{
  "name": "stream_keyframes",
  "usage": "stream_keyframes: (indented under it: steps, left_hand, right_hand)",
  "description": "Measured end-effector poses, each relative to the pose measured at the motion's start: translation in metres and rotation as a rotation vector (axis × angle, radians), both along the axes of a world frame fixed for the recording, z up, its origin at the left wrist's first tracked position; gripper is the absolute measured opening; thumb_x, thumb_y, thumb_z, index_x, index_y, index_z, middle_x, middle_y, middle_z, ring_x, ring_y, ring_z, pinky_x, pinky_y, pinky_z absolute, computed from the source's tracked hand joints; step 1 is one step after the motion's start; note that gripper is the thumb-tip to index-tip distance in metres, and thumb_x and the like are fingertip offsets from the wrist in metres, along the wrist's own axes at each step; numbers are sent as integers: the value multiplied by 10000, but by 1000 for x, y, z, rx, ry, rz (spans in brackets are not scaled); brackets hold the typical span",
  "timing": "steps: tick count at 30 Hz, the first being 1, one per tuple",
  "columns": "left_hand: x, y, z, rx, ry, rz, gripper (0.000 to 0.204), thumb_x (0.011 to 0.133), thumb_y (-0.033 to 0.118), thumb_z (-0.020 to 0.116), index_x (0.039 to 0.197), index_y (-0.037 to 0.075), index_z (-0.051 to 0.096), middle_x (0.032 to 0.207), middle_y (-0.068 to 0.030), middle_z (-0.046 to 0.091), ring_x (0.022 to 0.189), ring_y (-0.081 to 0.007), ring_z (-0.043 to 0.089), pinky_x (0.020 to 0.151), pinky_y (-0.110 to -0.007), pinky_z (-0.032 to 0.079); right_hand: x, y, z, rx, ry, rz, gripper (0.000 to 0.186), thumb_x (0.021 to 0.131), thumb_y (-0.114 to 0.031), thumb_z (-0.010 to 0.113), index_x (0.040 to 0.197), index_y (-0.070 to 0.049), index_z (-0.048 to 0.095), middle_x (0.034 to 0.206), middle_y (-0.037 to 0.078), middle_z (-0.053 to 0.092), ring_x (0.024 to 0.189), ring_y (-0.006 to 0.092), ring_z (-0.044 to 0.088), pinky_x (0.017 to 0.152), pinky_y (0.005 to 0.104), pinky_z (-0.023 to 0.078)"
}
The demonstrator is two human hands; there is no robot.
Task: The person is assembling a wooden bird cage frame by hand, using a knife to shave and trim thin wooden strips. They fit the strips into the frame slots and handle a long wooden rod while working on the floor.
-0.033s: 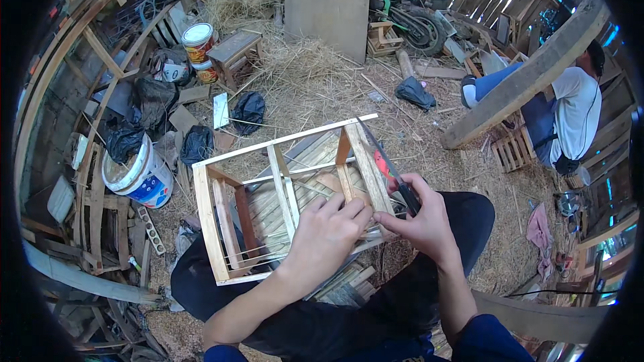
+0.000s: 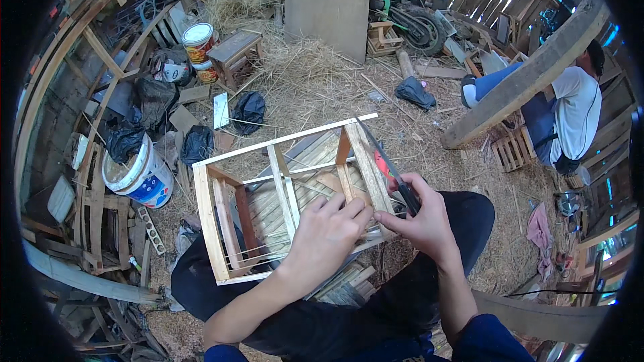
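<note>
A small wooden frame (image 2: 284, 141) of pale and reddish strips, with crossbars inside, rests across my lap, tilted. My right hand (image 2: 429, 221) grips the dark handle of a long knife (image 2: 400, 184), whose blade points up and away along the frame's right end. Beside the blade shows a red patch. My left hand (image 2: 332, 228) is over the near right part of the frame, its fingers curled together close to my right thumb; whatever they pinch is hidden. Thin strips (image 2: 258, 257) run across the frame's near left corner.
Left stand a white bucket (image 2: 137, 184), black plastic bags (image 2: 248, 112), paint tins (image 2: 198, 43) and a small stool (image 2: 235, 50). At the right, a slanting post (image 2: 516, 90) partly hides a seated person (image 2: 573, 114) near a slatted crate (image 2: 512, 151). Straw and shavings cover the ground.
</note>
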State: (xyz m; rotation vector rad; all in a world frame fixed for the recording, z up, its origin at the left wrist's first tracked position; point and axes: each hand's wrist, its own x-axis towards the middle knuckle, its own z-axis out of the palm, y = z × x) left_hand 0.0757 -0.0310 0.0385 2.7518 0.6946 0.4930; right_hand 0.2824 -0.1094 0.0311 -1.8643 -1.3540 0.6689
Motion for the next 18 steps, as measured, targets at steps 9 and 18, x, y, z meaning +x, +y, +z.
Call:
stream_keyframes:
  steps: [9,18]
  left_hand:
    - [1,-1,-4,60,-3,-1,222,840,169,757,1028,64,704,939,-45,644,936,-234,658,808,-380,504]
    - [1,-3,-4,-6,-68,10,360,763,60,712,1122,64,717,928,-61,666,876,-261,674,811,-411,520]
  right_hand:
    - [5,-1,-4,-29,26,28,525,822,-297,916,1212,-68,650,1098,154,768,1079,379,743,916,438,557]
    - [7,0,-9,3,23,45,503,840,-292,903,1212,-65,649,1086,155,771,1073,385,742,900,445,559]
